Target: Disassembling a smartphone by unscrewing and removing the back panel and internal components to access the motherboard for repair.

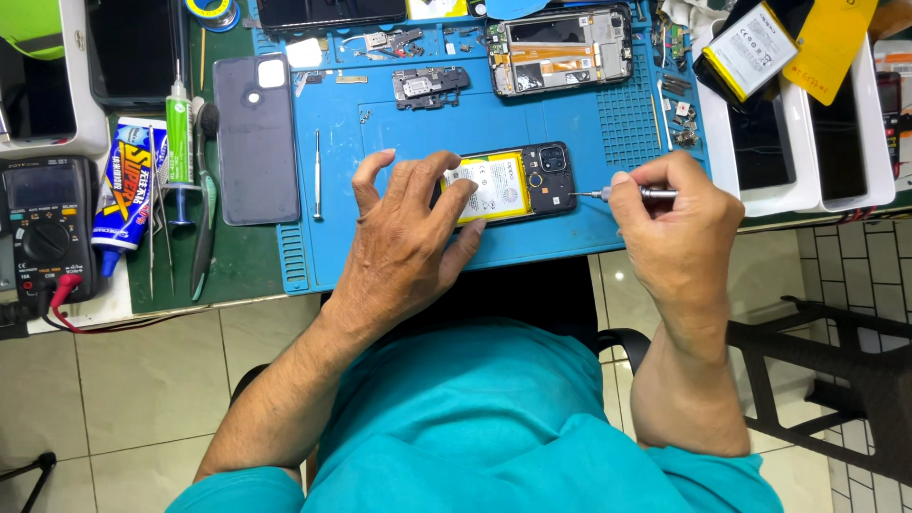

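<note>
Left hand: the left hand (404, 237) lies spread, palm down, fingers pressing on the opened phone (508, 183); it grips nothing.
Right hand: the right hand (676, 228) is closed around a slim screwdriver (627, 193), whose tip meets the phone's right edge beside the black camera block.
Opened phone: it lies flat near the front edge of the blue work mat (570, 119), back cover off, its white-and-yellow battery showing.
Mat, far part: a second stripped phone frame (560, 49), a black inner cover piece (429, 85) and small loose parts.
White tray: the white tray (869, 133) at the right holds dark phone screens; a loose battery (755, 49) rests on its far left corner.
Left of the mat: a grey back cover (255, 138), a glue tube (123, 185), tweezers (202, 204) and a multimeter (43, 223).
</note>
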